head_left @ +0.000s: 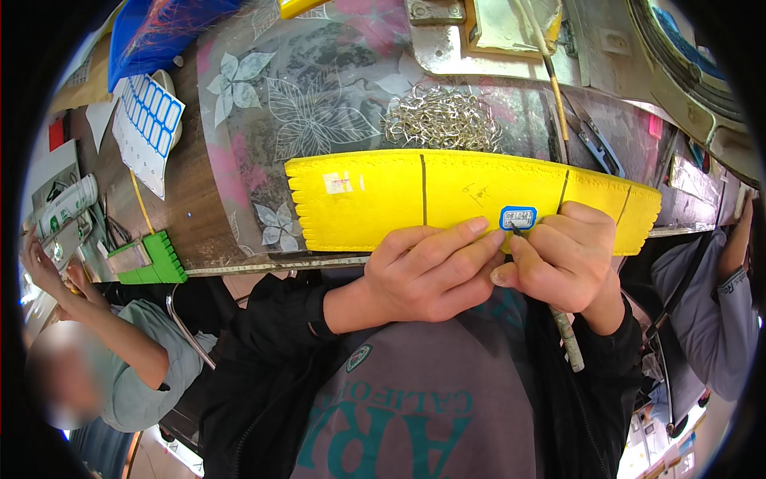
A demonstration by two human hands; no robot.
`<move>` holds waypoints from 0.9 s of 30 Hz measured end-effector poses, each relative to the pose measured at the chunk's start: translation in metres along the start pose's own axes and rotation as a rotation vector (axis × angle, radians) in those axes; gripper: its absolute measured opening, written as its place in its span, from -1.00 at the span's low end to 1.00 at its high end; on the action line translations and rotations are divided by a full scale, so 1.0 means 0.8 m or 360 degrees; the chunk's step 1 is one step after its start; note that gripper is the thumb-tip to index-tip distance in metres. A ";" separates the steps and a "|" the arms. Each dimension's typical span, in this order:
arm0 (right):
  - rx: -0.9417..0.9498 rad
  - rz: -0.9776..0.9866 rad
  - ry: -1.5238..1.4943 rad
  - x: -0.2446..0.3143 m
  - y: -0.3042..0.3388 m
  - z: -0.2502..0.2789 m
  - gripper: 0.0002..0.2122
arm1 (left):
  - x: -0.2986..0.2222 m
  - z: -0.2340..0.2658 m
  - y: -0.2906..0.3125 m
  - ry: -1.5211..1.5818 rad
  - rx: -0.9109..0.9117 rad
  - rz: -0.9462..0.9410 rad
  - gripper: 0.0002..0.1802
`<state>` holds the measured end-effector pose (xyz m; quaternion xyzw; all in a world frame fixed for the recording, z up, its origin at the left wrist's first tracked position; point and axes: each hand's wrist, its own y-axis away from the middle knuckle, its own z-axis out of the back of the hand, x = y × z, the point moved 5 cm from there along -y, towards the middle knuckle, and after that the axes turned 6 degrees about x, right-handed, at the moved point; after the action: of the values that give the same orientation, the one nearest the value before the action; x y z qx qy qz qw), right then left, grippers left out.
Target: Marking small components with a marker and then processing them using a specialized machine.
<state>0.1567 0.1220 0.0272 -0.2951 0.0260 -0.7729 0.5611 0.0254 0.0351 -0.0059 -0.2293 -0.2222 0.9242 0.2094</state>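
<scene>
A long yellow foam board (367, 209) with notched ends and dark cross lines lies along the table's near edge. On it sits a small blue-bordered label (517, 218) with handwriting. My right hand (568, 254) is closed round a pen (568, 342) whose shaft looks wrapped in pale patterned material, and the pen's tip touches the label. Beside the label, my left hand (435, 270) lies over the board's lower edge, fingers together and fingertips close to the pen tip. Its thumb is hidden. Just beyond the board rests a heap of small shiny metal hooks (441, 120).
Blue-handled snips (598, 144) lie at the right, near a thin rod (552, 80) and a machine (694, 80). Left are a sheet of blue-bordered labels (149, 120), a green notched board (163, 259) and a blue bag (155, 40). A co-worker (144, 351) sits left, another person right.
</scene>
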 end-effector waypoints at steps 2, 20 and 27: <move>0.0014 -0.0022 0.0045 0.000 0.000 -0.001 -0.71 | 0.000 0.000 0.000 0.0009 -0.0001 0.0003 -0.88; 0.0047 -0.0048 0.0007 -0.001 0.000 0.000 -0.71 | 0.001 0.001 -0.001 0.0003 0.0023 -0.0016 -0.90; 0.0013 0.0004 -0.0085 -0.001 0.002 0.001 -0.72 | 0.001 0.001 -0.001 -0.0007 -0.0003 -0.0004 -0.90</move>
<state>0.1587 0.1223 0.0272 -0.3134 0.0083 -0.7641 0.5638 0.0250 0.0356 -0.0054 -0.2272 -0.2238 0.9243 0.2099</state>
